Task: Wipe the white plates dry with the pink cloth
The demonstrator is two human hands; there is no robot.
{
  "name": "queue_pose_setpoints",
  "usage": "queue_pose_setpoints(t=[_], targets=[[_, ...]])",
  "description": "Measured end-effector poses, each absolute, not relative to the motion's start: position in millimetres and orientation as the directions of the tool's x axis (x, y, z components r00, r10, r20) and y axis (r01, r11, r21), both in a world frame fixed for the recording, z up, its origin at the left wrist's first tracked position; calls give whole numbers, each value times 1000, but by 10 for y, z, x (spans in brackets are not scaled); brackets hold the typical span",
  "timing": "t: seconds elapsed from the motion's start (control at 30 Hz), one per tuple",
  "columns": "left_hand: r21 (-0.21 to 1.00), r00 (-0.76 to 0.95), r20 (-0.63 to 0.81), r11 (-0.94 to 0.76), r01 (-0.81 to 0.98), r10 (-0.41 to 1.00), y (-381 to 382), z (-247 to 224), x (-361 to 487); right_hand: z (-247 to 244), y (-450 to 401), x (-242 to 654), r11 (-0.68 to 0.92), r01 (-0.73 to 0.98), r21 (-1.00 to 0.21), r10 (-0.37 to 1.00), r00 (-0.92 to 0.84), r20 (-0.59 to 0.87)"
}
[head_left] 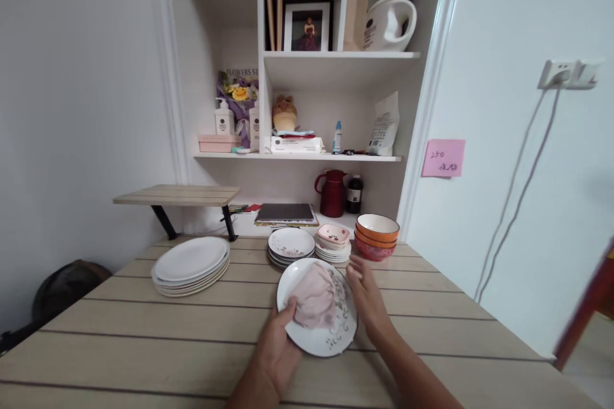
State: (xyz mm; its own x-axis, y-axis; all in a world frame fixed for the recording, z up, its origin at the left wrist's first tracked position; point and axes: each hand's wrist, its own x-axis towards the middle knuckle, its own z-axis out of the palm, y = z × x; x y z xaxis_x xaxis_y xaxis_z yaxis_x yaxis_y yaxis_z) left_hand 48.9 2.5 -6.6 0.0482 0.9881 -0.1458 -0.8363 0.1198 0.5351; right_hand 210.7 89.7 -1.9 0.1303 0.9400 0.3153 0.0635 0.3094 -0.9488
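Note:
A white plate (339, 332) with a grey floral pattern and dark rim is tilted toward me above the table. My left hand (278, 339) grips its lower left edge, thumb on top and the other fingers underneath. On the plate lies a crumpled pale pink cloth (314, 297), close under my left thumb. Beside the plate's right rim is my right hand (368, 300), fingers extended and slightly bent; whether it touches the rim is unclear. Just behind stands a stack of similar floral plates (291, 244).
White plates (192, 261) are stacked at left, near a small raised shelf (177, 194). Small dishes (333, 236) and orange and red bowls (377, 236) stand behind my right hand. Farther back are a laptop (285, 212), red jug (332, 193) and dark bottle (354, 195).

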Motion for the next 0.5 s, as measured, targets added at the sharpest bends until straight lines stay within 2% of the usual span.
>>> queue_pose_setpoints(t=[0.07,0.13,0.2,0.27,0.33,0.4,0.5], targets=[[540,-10,-159,79,-838,987,27,-103,428,55,894,2169,484,368,-794,800,183,572],[548,-68,-166,35,-836,984,40,-141,359,151,819,2173,536,515,-669,724,127,678],[547,-83,-139,6,-837,987,51,-165,310,220,686,2105,568,524,-635,753,-20,657],[533,-64,-94,-4,-846,993,51,-173,293,229,536,1976,600,501,-624,788,-232,571],[519,-53,-64,-12,-855,997,39,-177,303,181,409,1818,648,534,-543,759,-399,514],[513,-42,-43,-14,-858,998,26,-190,325,115,331,1666,682,574,-453,729,-481,487],[495,30,-13,33,-868,999,20,-218,343,73,325,1498,686,638,-351,712,-488,505]])
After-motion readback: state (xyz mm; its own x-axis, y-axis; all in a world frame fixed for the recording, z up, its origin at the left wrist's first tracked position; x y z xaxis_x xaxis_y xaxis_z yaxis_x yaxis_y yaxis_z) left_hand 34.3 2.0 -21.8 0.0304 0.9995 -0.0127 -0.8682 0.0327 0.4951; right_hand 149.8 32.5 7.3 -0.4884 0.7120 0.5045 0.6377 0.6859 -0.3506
